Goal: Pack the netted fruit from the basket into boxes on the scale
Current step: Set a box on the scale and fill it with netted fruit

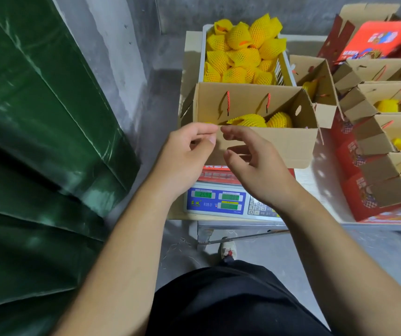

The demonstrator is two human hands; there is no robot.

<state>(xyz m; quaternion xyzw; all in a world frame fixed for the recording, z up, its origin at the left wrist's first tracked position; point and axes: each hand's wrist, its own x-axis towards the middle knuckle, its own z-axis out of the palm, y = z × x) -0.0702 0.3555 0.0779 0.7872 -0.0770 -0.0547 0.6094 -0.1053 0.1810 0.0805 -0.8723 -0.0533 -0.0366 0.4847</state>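
An open cardboard box [291,146] with red cord handles stands on the digital scale [221,201], whose green display is lit. Inside it lie yellow netted fruit [279,120]. Behind it a white basket [288,69] is heaped with more fruit in yellow foam nets [240,57]. My left hand [185,156] hovers at the box's near left corner with fingers loosely curled and thumb by the forefinger; nothing shows in it. My right hand [255,163] is beside it in front of the box's near wall, fingers relaxed and holding nothing.
To the right, several open red-printed boxes [376,180] with yellow netted fruit stand in a row on the table. A red printed carton [378,40] lies at the back right. Green sheeting [37,141] fills the left. My shoe [228,249] is under the table edge.
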